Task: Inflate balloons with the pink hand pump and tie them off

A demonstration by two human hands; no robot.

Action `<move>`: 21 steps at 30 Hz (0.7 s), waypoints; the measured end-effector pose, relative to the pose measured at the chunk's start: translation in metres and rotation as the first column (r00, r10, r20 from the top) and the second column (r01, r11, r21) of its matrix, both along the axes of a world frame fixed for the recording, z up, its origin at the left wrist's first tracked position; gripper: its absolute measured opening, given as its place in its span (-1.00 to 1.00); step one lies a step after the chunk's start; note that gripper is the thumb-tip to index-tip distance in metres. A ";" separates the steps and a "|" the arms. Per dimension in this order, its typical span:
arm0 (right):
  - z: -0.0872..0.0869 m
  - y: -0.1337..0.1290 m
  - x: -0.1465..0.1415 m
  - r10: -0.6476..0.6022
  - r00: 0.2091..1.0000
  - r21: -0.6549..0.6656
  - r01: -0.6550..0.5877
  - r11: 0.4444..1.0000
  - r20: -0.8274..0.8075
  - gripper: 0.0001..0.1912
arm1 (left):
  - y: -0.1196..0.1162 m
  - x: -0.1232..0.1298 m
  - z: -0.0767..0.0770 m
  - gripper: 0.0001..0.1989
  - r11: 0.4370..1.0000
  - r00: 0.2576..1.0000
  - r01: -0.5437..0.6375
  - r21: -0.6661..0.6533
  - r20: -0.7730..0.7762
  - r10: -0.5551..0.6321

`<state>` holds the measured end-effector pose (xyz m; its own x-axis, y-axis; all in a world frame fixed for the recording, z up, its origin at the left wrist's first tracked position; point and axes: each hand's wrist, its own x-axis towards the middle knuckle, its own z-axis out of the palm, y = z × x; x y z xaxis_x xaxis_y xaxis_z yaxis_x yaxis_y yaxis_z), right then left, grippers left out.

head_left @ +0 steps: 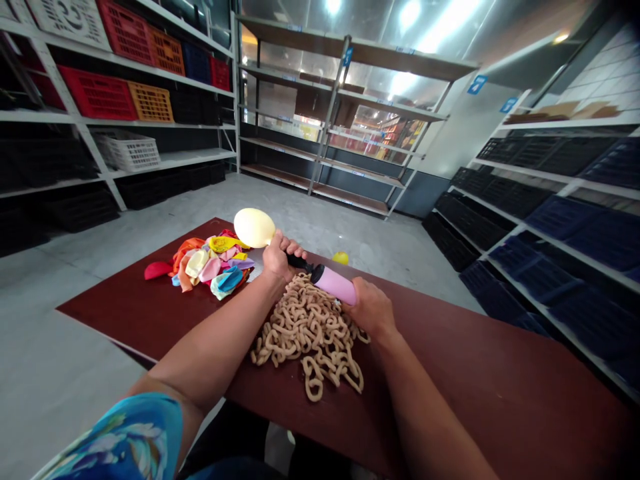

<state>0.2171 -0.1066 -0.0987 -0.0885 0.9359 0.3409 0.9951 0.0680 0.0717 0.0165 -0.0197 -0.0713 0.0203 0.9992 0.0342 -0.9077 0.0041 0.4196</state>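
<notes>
A pink balloon pump [336, 285] with a black nozzle end is stretched between my two hands over the table. My left hand [280, 259] is closed around the black front of the pump, where the neck of a partly inflated pale yellow balloon [254, 227] sits. The exact joint between balloon and nozzle is hidden by my fingers. My right hand [369, 307] wraps the rear end of the pink barrel. Below the pump lies a heap of tan, ring-shaped twisted pieces [310, 327]. Left of it is a pile of limp, multicoloured balloons [200, 265].
The dark red-brown table [450, 360] extends to the right. Beyond its far edge a yellow balloon [341, 257] shows. Metal shelves [325, 147] stand at the back, crates [97, 93] fill the left rack, and dark bins [565, 220] line the right one.
</notes>
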 end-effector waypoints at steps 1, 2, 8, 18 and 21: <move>0.001 0.001 0.004 -0.001 1.000 0.000 0.001 1.000 0.003 -0.77 | 0.003 -0.004 0.000 -0.52 1.000 1.000 -0.019 -0.005 0.010 0.019; 0.002 0.002 0.008 -0.007 1.000 0.001 0.007 1.000 0.007 -0.75 | 0.006 -0.008 0.000 -0.52 0.999 0.999 -0.039 -0.010 0.019 0.039; 0.000 0.002 0.027 -0.077 0.997 -0.010 0.077 0.997 0.022 -0.77 | 0.016 -0.019 -0.007 -0.54 0.992 0.993 -0.105 -0.073 0.051 0.109; 0.000 -0.003 0.002 -0.049 0.998 0.012 0.048 0.999 0.046 -0.76 | -0.003 0.004 -0.003 -0.51 1.000 1.000 0.010 0.008 0.022 -0.010; -0.001 -0.005 -0.005 -0.031 0.999 0.033 0.030 0.999 0.033 -0.78 | -0.010 0.011 -0.003 -0.50 0.999 0.999 0.050 0.002 -0.017 -0.050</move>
